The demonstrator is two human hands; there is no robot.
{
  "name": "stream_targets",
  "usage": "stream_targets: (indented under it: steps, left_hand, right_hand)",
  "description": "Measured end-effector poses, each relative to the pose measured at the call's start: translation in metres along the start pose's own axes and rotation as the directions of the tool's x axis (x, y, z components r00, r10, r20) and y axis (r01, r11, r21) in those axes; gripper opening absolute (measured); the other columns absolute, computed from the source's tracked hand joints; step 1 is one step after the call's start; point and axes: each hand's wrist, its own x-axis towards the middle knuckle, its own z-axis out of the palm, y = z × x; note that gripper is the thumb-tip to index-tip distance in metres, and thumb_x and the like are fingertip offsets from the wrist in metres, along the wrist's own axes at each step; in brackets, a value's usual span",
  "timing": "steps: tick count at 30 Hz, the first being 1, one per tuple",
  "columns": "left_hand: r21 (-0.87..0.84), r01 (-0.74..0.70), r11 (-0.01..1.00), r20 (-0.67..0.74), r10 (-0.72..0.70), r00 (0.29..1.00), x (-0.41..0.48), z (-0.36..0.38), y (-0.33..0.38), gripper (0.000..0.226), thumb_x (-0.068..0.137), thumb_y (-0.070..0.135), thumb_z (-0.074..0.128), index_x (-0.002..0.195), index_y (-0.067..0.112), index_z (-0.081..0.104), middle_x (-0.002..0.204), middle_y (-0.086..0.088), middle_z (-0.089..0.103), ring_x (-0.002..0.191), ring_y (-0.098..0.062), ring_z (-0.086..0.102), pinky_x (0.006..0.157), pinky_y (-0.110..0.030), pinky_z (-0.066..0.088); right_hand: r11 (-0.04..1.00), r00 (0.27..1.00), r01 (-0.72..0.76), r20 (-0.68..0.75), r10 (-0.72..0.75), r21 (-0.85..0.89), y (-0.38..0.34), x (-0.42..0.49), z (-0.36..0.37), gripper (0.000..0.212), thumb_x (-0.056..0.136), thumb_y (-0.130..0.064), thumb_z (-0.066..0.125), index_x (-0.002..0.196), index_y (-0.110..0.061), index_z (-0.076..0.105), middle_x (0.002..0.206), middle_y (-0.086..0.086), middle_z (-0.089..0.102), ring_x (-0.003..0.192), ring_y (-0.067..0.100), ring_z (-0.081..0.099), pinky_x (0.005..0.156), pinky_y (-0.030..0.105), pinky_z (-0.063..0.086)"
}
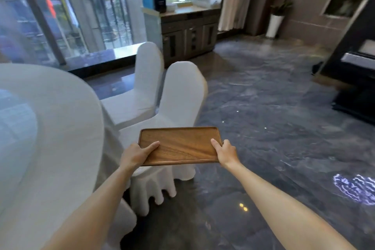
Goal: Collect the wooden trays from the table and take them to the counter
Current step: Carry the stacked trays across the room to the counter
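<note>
A rectangular wooden tray is held level in front of me, above a white-covered chair. My left hand grips its near left corner, thumb on top. My right hand grips the near right corner the same way. The tray is empty; whether more trays lie stacked beneath it I cannot tell. The round table with a white cloth is at my left. The wooden counter stands at the far wall under the window.
Two white-covered chairs stand between me and the counter, next to the table. A blue box and white items sit on the counter. Dark glossy floor stretches to the right. A dark stand and a potted plant are at the right.
</note>
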Motion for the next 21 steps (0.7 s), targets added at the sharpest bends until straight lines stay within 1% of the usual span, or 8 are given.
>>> stream_targets:
  steps: [6,9,12,15,16,18,19,21]
  left_hand:
    - [0.001,-0.134,0.991,0.086,0.133,0.987,0.062,0.059,0.11,0.063,0.071,0.063,0.062,0.087,0.002,0.066,0.088,-0.015,0.07,0.081,-0.028,0.063,0.077,-0.036,0.048]
    - [-0.01,-0.175,0.985,0.121,0.174,0.977,0.093,0.089,0.163,0.052,0.072,0.06,0.063,0.073,0.009,0.058,0.085,-0.013,0.065,0.08,-0.028,0.061,0.077,-0.037,0.048]
    - [-0.011,-0.218,0.976,0.147,0.218,0.965,0.132,0.117,0.215,0.047,0.074,0.059,0.062,0.064,0.014,0.051,0.08,-0.009,0.06,0.076,-0.024,0.057,0.071,-0.032,0.045]
    - [-0.016,-0.274,0.962,0.16,0.273,0.949,0.181,0.147,0.266,0.049,0.074,0.06,0.062,0.074,0.011,0.058,0.087,-0.009,0.062,0.084,-0.026,0.059,0.074,-0.033,0.045]
    - [-0.029,-0.295,0.955,0.16,0.295,0.942,0.2,0.157,0.285,0.052,0.074,0.059,0.063,0.084,0.008,0.06,0.09,-0.009,0.062,0.085,-0.026,0.059,0.073,-0.032,0.044]
    - [-0.032,-0.296,0.955,0.163,0.298,0.941,0.236,0.175,0.324,0.057,0.074,0.059,0.063,0.09,0.004,0.062,0.086,-0.008,0.061,0.082,-0.025,0.059,0.071,-0.029,0.042]
    - [-0.03,-0.296,0.955,0.167,0.297,0.94,0.255,0.184,0.345,0.054,0.073,0.059,0.063,0.08,0.006,0.06,0.08,-0.007,0.06,0.077,-0.023,0.058,0.069,-0.028,0.041]
    - [-0.024,-0.305,0.952,0.159,0.304,0.939,0.286,0.198,0.382,0.048,0.075,0.057,0.062,0.063,0.012,0.05,0.067,-0.002,0.054,0.068,-0.019,0.053,0.063,-0.028,0.039]
  right_hand:
    - [0.997,0.984,-0.058,-0.164,0.067,0.058,0.007,0.079,-0.087,0.051,0.093,-0.046,0.045,0.106,0.003,0.051,0.121,0.025,0.057,0.112,0.038,0.053,0.085,0.038,0.041]
    - [0.993,0.97,-0.078,-0.222,0.096,0.089,0.008,0.124,-0.123,0.052,0.092,-0.045,0.047,0.106,0.004,0.053,0.12,0.025,0.057,0.112,0.038,0.053,0.084,0.037,0.04]
    - [0.991,0.96,-0.082,-0.259,0.108,0.11,0.005,0.174,-0.154,0.045,0.092,-0.045,0.047,0.091,-0.001,0.053,0.111,0.024,0.058,0.105,0.036,0.053,0.088,0.039,0.04]
    - [0.985,0.946,-0.093,-0.295,0.132,0.145,0.0,0.233,-0.183,0.055,0.092,-0.045,0.047,0.115,0.005,0.052,0.124,0.025,0.056,0.118,0.039,0.05,0.097,0.041,0.039]
    - [0.984,0.944,-0.09,-0.302,0.134,0.154,-0.003,0.254,-0.192,0.054,0.092,-0.046,0.047,0.113,0.003,0.053,0.121,0.024,0.057,0.117,0.039,0.051,0.097,0.043,0.041]
    - [0.985,0.938,-0.078,-0.324,0.124,0.152,-0.012,0.303,-0.212,0.043,0.089,-0.051,0.047,0.084,-0.008,0.051,0.103,0.016,0.055,0.102,0.037,0.055,0.094,0.049,0.048]
    - [0.986,0.935,-0.077,-0.333,0.122,0.146,-0.017,0.328,-0.222,0.042,0.088,-0.052,0.047,0.073,-0.013,0.044,0.097,0.013,0.052,0.094,0.034,0.054,0.092,0.051,0.05]
    - [0.99,0.93,-0.083,-0.348,0.12,0.118,-0.029,0.374,-0.243,0.044,0.088,-0.053,0.047,0.07,-0.013,0.04,0.096,0.015,0.051,0.091,0.035,0.056,0.089,0.051,0.051]
